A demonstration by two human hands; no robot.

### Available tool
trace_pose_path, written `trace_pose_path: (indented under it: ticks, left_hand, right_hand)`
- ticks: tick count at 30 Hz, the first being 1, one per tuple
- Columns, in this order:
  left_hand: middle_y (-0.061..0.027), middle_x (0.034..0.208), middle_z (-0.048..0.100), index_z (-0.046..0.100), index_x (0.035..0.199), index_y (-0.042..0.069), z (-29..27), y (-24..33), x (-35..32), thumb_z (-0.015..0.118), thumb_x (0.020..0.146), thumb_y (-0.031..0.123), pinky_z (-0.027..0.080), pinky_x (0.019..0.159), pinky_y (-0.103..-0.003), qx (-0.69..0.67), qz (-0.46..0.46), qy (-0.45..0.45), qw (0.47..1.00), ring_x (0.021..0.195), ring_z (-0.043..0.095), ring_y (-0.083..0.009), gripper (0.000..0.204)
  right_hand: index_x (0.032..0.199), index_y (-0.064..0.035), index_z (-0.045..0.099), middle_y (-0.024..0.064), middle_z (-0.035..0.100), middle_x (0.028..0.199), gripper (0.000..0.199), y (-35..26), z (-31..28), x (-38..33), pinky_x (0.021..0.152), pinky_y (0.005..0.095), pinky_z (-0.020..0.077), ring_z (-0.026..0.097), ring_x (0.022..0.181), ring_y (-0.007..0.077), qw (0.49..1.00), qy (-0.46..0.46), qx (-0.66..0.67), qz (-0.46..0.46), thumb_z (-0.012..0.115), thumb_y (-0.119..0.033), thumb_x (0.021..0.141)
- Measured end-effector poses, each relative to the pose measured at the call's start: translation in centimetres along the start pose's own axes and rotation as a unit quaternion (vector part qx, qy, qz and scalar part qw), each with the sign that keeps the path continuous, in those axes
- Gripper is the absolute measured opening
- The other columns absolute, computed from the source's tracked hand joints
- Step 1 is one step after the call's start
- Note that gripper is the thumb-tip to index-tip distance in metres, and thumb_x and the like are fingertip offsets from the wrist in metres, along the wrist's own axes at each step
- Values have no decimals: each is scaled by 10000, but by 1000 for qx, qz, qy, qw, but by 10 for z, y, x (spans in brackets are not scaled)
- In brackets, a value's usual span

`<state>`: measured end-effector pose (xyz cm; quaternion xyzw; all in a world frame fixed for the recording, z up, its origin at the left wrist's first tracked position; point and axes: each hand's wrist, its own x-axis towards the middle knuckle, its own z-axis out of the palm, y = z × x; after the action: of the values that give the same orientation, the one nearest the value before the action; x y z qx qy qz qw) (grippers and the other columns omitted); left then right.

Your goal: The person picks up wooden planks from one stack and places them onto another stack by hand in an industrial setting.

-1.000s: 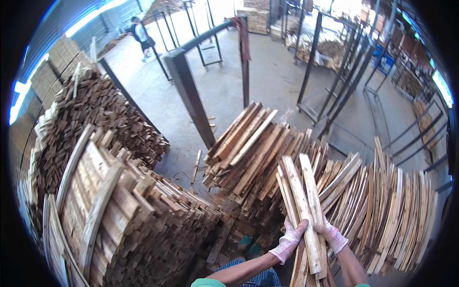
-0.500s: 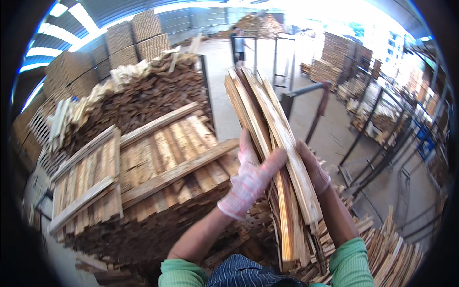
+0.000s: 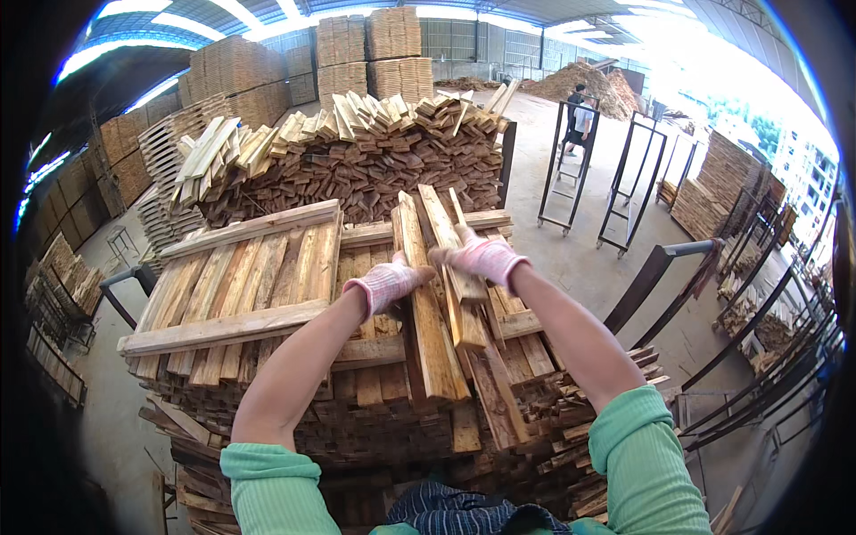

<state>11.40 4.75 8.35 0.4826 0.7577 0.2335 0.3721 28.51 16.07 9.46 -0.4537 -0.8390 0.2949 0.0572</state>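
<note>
A loose bundle of rough wooden slats [image 3: 428, 333] lies on top of the layered wood stack [image 3: 270, 290] in front of me, its pieces fanned apart and pointing away. My left hand [image 3: 392, 283], in a pale pink knit glove, is closed against the left edge of the bundle. Gloved alike, my right hand [image 3: 480, 258] grips the slats from the right, its fingers bent over the top of one. The undersides of the slats and some fingertips are hidden.
Crosswise battens [image 3: 241, 326] lie on the stack. Behind it rises a heap of brown slats [image 3: 357, 169]. Black metal frames [image 3: 563, 165] stand at the right, near a walking person [image 3: 580, 120]. A metal post [image 3: 655, 272] rises close to my right arm.
Both hands have moved with the slats from the right onto the stack. The slats, held up together before, now lie spread on it. My view has swung left.
</note>
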Motion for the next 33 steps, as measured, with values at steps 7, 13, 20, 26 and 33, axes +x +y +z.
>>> trace_pose_path:
  ticks: [7,13,20,26,33]
  left_hand:
    - [-256,1321,549,45,1595,34,-21,-31,20,800,815,176,598,853,-525,-181,-40,-42,982,1095,651,-324,1094]
    - [-291,1516,415,13,1628,120,-7,22,11,744,849,284,359,1167,-443,109,-62,103,987,1404,436,-355,1081]
    - [-287,1515,428,102,1627,120,-12,-19,42,761,884,325,417,1120,-454,-78,5,71,994,1330,502,-366,1013]
    - [-286,1477,471,139,1614,69,-33,-22,32,779,867,217,466,1062,-421,-11,-108,92,990,1286,543,-349,996]
    - [-272,1604,291,64,1618,69,-5,8,38,752,832,560,271,1224,-466,-2,-37,67,997,1501,282,-373,1154]
  right_hand:
    - [1630,-155,108,270,490,1473,1071,7,-11,-22,1021,461,494,600,1213,367,992,-61,66,90,757,-359,804]
    - [1593,-55,216,262,450,1511,1060,45,-5,-30,1139,385,390,482,1372,365,997,33,16,64,770,-421,767]
    - [1590,-52,221,267,454,1510,888,80,20,-41,1142,416,382,458,1394,388,996,78,-23,-42,668,-401,907]
    - [1560,-69,306,244,481,1503,890,31,-17,-61,1096,374,433,545,1322,336,997,-52,-58,14,611,-569,890]
    - [1532,-118,373,269,554,1406,818,92,16,5,1109,438,418,537,1303,410,992,125,9,-2,641,-516,870]
